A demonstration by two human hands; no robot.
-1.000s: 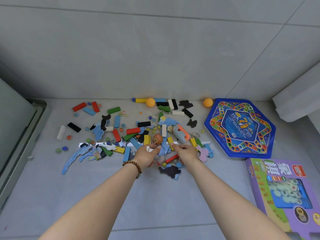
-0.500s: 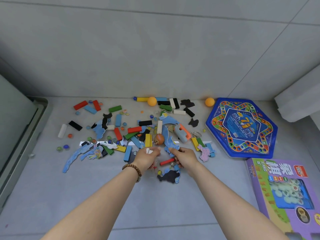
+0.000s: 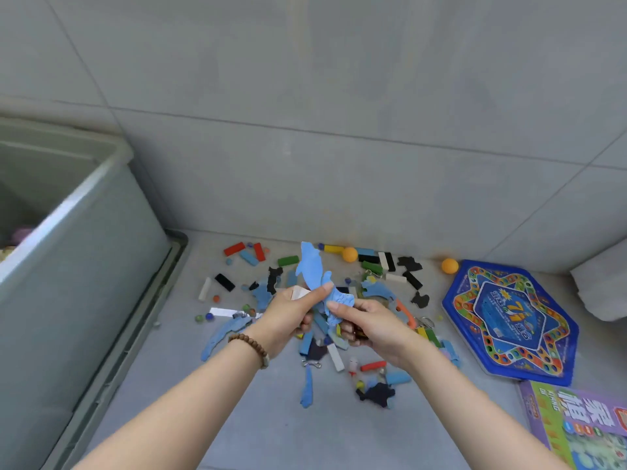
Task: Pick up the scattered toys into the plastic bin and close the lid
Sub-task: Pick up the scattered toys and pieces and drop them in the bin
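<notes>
My left hand [image 3: 288, 315] and my right hand [image 3: 369, 322] are raised together above the toy pile [image 3: 339, 337], sharing a bunch of toys. The left hand pinches a blue foam dolphin shape [image 3: 310, 266] that sticks up, plus a pale block [image 3: 300, 293]. The right hand grips more blue foam pieces [image 3: 341, 301] and small dark bits. Coloured blocks, marbles, foam shapes and two orange balls [image 3: 349, 254] lie scattered on the floor by the wall. The grey plastic bin [image 3: 84, 239] stands open at the left, a few things dimly visible inside.
The bin's grey lid [image 3: 135, 320] lies flat on the floor under and beside the bin. A blue hexagonal game board [image 3: 509, 320] lies at the right, with a purple game box [image 3: 583, 425] in front of it. A tiled wall closes the back.
Both hands have lifted off the floor with a bunch of foam pieces and blocks. The view has swung left, bringing the bin into sight.
</notes>
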